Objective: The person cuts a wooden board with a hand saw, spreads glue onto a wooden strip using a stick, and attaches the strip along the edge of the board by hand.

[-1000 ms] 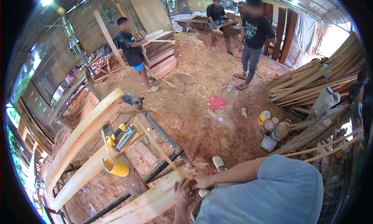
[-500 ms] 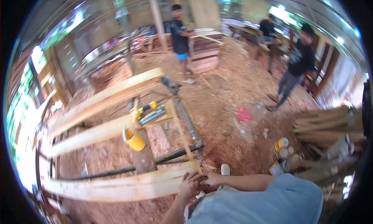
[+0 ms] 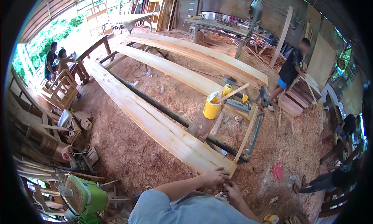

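My left hand (image 3: 214, 178) is at the near end of a long pale plank (image 3: 155, 126), its fingers curled in. Close against it is my right hand (image 3: 234, 192), also with bent fingers. The fingertips of both hands meet just off the plank's end, and whatever is between them is too small to make out. A narrow wooden strip (image 3: 245, 136) runs from the plank's end toward the back of the frame. A yellow bucket (image 3: 211, 109) with a stick (image 3: 234, 92) in it stands on a board beyond. Behind the bucket is a yellow power tool (image 3: 227, 90).
Two more planks (image 3: 171, 65) lie parallel across a dark metal frame (image 3: 176, 118). A green container (image 3: 87, 200) stands at lower left. One person (image 3: 291, 68) works at stacked boards (image 3: 299, 95); others are at left and far right. Wood shavings cover the floor.
My view has swung to the left, bringing the planks' full length and the green container into sight. Both hands stay together at the plank's end.
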`<move>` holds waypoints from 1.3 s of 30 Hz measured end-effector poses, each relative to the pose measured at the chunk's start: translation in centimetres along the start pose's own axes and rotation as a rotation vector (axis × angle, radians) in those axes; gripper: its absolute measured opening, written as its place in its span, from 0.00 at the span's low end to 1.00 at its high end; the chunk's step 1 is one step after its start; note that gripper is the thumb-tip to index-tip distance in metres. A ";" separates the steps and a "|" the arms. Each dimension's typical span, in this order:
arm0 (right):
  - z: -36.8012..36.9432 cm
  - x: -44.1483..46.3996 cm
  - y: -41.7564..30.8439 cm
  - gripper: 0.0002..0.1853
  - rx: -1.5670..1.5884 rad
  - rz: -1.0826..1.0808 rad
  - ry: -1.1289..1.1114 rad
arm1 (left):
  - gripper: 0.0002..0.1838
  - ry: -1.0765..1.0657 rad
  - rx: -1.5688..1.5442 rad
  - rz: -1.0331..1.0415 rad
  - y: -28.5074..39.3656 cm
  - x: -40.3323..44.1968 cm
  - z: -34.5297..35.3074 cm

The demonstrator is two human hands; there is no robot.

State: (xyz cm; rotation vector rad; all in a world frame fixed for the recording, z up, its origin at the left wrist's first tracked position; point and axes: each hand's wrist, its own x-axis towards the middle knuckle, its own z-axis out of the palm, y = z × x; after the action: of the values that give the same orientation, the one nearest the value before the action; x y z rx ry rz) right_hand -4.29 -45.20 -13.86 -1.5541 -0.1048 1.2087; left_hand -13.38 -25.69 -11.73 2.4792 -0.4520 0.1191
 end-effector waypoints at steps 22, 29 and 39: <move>0.4 1.3 -0.2 0.20 -0.290 0.005 0.013 | 0.16 -0.080 0.050 0.008 -0.6 0.0 -0.1; 1.2 -0.6 -2.3 0.25 -0.361 -0.080 0.026 | 0.12 -0.090 -0.002 -0.009 -0.3 0.4 -0.1; -0.3 1.3 1.1 0.20 -0.453 -0.115 0.038 | 0.22 -0.005 -0.014 0.025 -1.9 0.1 2.8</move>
State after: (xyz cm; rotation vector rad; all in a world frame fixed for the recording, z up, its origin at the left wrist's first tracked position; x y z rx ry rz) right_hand -3.97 -45.04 -15.61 -1.9311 -0.4642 1.1114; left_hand -12.70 -25.89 -15.04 2.4607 -0.4848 0.1189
